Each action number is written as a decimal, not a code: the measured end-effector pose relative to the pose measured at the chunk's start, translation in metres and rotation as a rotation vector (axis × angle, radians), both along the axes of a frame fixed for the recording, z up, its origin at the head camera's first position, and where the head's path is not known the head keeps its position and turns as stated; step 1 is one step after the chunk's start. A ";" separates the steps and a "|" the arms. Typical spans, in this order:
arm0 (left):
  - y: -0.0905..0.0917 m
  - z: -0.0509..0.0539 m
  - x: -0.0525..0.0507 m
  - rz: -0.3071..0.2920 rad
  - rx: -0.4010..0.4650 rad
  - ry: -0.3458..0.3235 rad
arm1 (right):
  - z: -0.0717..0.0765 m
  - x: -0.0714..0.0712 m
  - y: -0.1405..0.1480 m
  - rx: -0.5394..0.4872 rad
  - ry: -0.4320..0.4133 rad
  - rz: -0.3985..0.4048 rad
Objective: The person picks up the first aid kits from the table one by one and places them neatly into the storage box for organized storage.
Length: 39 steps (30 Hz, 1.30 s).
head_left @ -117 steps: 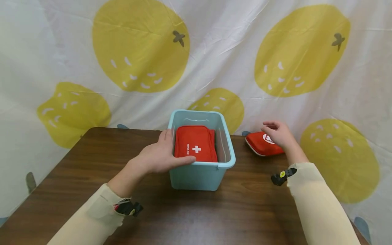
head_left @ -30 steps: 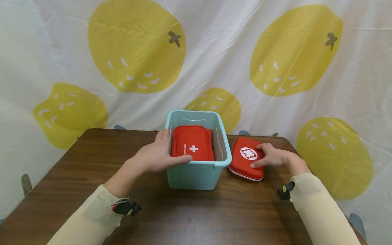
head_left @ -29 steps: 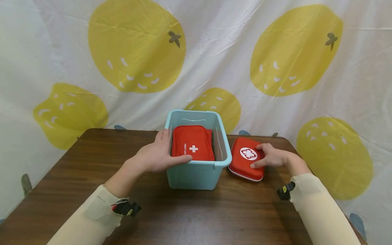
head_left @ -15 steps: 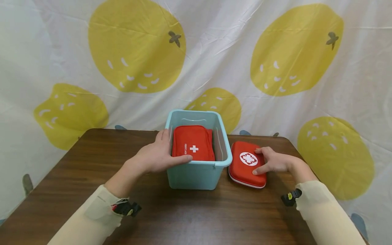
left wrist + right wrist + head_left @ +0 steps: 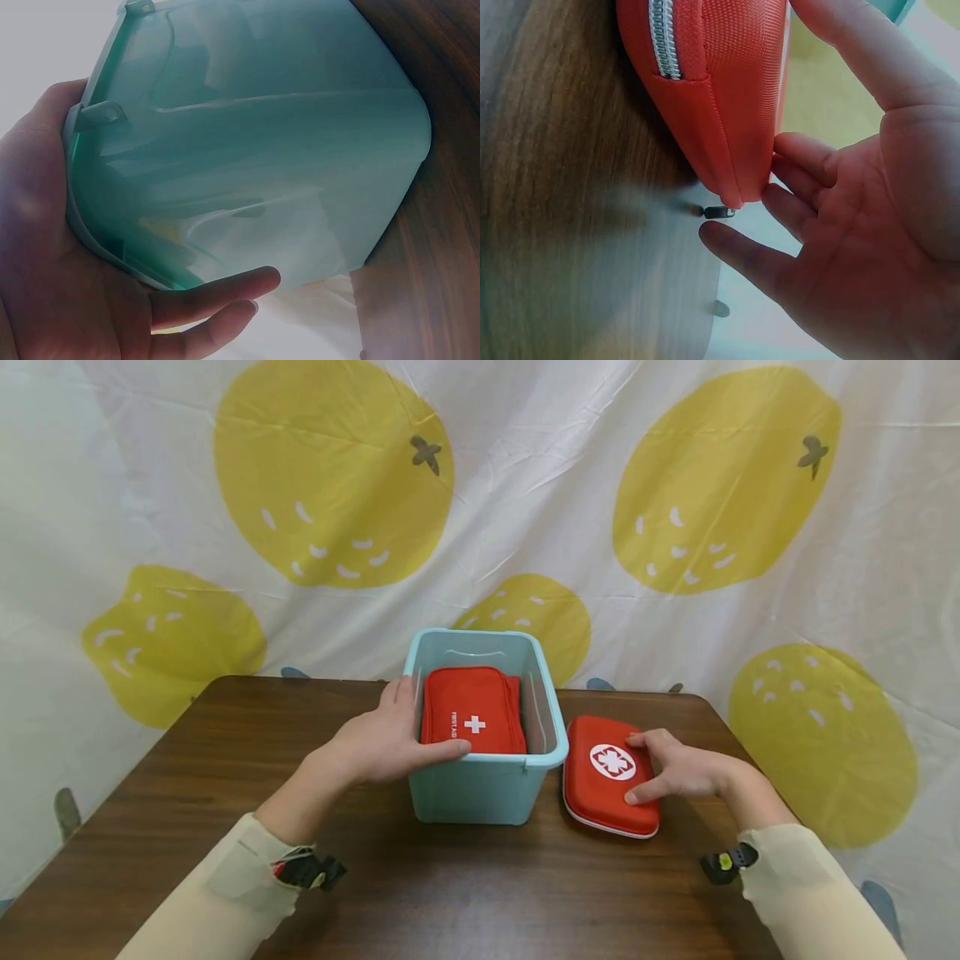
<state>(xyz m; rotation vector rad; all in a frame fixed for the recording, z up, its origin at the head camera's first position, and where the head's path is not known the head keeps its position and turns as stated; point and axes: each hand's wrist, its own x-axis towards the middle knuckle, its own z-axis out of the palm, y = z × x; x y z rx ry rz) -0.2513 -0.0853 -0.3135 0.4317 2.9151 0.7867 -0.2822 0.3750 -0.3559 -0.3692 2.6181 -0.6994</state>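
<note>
A light-blue plastic bin (image 5: 472, 793) stands on the brown table, with a red first-aid pouch (image 5: 468, 702) lying inside it. My left hand (image 5: 382, 739) rests on the bin's near left corner. Its thumb lies along the front rim and its fingers run along the left side; the left wrist view shows them extended beside the outer wall. Right of the bin, a red hard-shell first-aid case (image 5: 592, 789) with a round white emblem lies flat on the table. My right hand (image 5: 686, 768) touches its top near the right edge with thumb and fingertips, its little finger stretched out clear of the case.
The dark wood table (image 5: 487, 893) reaches back to a white curtain (image 5: 540, 468) printed with yellow lemons. Black cameras are strapped to both wrists. The case lies close against the bin's right side.
Over the last second my right hand and the red case have slid nearer to me across the table. Earlier the case lay further back right. The left hand and bin stay put.
</note>
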 end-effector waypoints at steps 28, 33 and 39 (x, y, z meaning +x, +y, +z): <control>0.000 -0.001 0.000 0.017 0.010 -0.009 | 0.008 0.008 0.001 0.041 0.087 0.017; 0.000 0.000 -0.001 0.023 0.007 -0.009 | 0.010 -0.005 0.005 0.027 0.186 -0.076; 0.000 -0.001 -0.001 0.024 0.001 -0.009 | -0.002 -0.023 0.008 0.032 0.076 -0.216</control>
